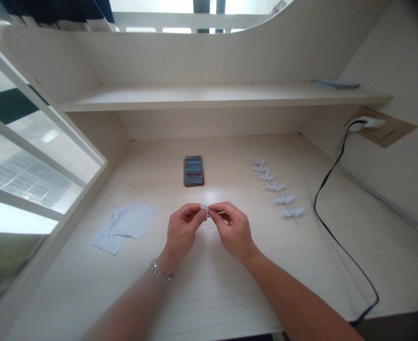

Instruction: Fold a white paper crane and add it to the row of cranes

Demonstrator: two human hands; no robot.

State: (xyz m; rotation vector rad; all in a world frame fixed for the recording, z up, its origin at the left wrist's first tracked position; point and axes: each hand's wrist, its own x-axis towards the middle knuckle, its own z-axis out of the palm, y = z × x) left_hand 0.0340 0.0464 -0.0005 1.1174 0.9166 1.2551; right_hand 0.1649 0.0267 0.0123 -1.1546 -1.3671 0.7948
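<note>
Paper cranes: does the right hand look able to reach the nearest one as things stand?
Probably yes: nothing lies between the right hand and the nearest paper crane, though that hand is pinching a small white paper.

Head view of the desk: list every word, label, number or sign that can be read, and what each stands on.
No text can be read.
Dark lines on the white paper sheets: too small to read.
Dark packet: pixelated, unreadable.
Flat blue item on the shelf: no text can be made out.
</note>
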